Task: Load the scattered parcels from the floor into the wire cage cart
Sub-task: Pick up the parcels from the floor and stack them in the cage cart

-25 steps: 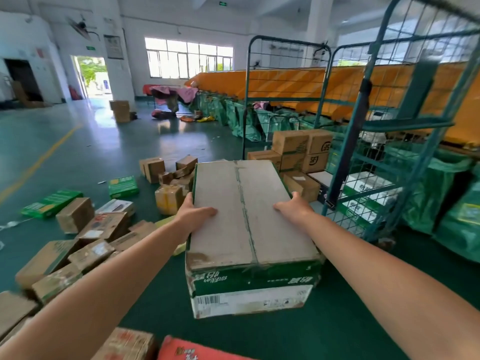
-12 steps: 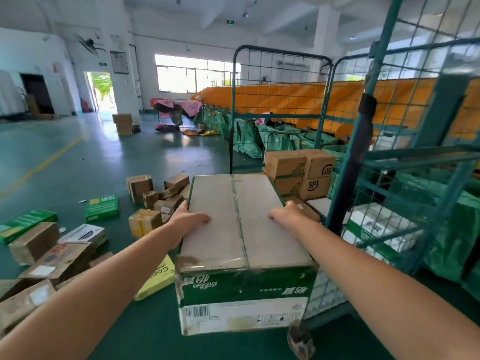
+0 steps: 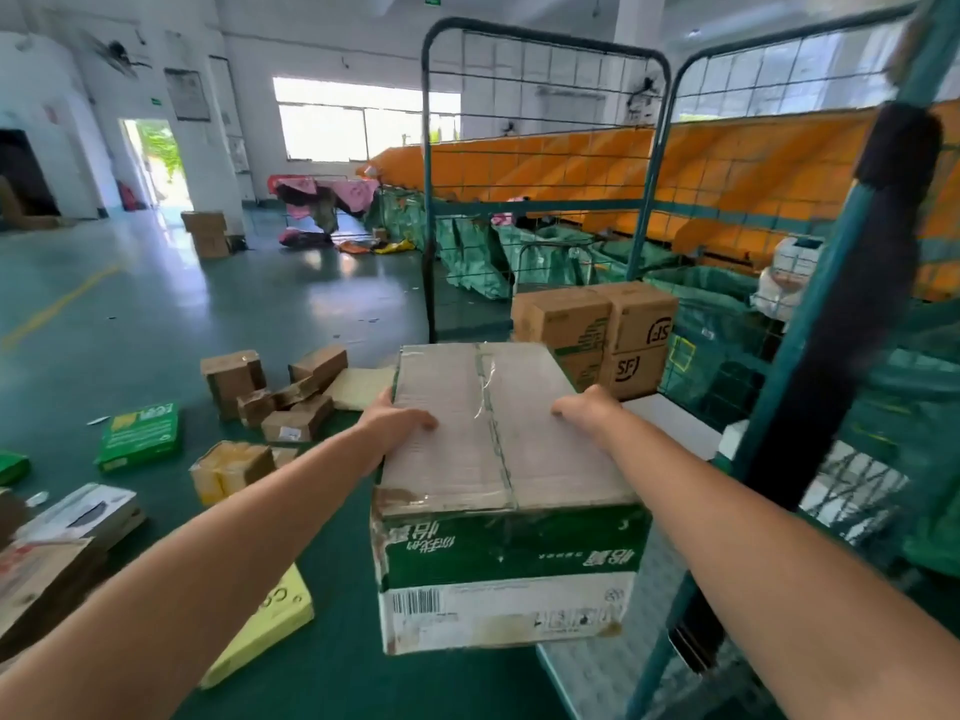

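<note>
Both hands hold one large carton [image 3: 498, 491] from its two sides, lifted off the floor. Left hand [image 3: 397, 420] grips the left upper edge, with the thumb lying on the top face and the other fingers going down the side, where they are hidden. Right hand [image 3: 584, 407] grips the right upper edge in the same way; its fingers are also out of sight behind the edge. This carton has a pale brown top with a strip of clear tape along the middle, a green band with white characters on the near face, and a white part with a barcode under it. It is in the air in front of the open side of the wire cage cart [image 3: 649, 210], and its right part is above the pale cart floor [image 3: 670, 413].

Inside the cart, at the back, brown boxes [image 3: 597, 330] are stacked, and two of them show a black logo. Green mesh walls of the cart stand behind them and at the right.

On the green floor [image 3: 182, 314] to the left many parcels are scattered: a group of small brown cartons [image 3: 280, 392], a green flat box [image 3: 140, 436], a yellowish wrapped parcel [image 3: 231, 470], a white box [image 3: 83, 514] and a yellow flat packet [image 3: 270, 621] near the left forearm. Farther back, orange chutes [image 3: 545, 163] and green sacks [image 3: 483, 252] are visible.
</note>
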Available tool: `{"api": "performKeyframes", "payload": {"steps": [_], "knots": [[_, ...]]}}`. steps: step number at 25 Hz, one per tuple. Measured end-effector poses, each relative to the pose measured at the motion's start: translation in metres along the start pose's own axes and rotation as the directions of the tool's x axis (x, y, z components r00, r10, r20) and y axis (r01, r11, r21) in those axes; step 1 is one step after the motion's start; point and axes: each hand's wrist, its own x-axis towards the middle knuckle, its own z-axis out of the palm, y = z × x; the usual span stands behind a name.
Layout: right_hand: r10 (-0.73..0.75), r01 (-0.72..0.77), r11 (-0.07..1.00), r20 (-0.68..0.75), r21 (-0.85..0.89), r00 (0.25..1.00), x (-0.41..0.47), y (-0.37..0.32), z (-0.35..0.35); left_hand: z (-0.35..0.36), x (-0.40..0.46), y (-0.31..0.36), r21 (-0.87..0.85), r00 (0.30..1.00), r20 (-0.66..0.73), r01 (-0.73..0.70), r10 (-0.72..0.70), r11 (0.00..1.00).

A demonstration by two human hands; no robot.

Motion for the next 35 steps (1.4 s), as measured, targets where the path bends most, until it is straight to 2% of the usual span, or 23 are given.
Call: {"api": "performKeyframes", "payload": {"steps": [3,7,10,17,24,28,35], "knots": [[0.084,-0.087,0.996,-0.077,-0.037,0.993,0.067,-0.019,-0.001,0.016,0.093,0.025,0.037,0.997,0.081,-0.009,0.006,0.999],[0.188,-0.183,0.982,-0.203,0.045,0.961,0.14,-0.033,-0.019,0.056,0.2,0.071,0.086,0.983,0.18,-0.058,0.041,0.995],[0.229,-0.209,0.973,-0.283,0.099,0.932,0.199,-0.04,-0.049,0.102,0.272,0.106,0.152,0.959,0.268,-0.14,0.095,0.979],[0.313,-0.281,0.95,-0.451,0.139,0.836,0.323,-0.023,-0.137,0.231,0.407,0.176,0.159,0.877,0.459,-0.238,0.142,0.958],[0.454,-0.401,0.887,-0.583,0.228,0.674,0.377,0.001,-0.217,0.355,0.471,0.237,0.159,0.725,0.675,-0.328,0.14,0.931],[0.501,-0.416,0.858,-0.671,0.302,0.547,0.399,0.016,-0.254,0.419,0.493,0.267,0.107,0.609,0.777,-0.38,0.161,0.919],[0.561,-0.477,0.797,-0.748,0.371,0.355,0.439,0.021,-0.291,0.518,0.548,0.304,0.039,0.424,0.893,-0.407,0.151,0.913]]}}
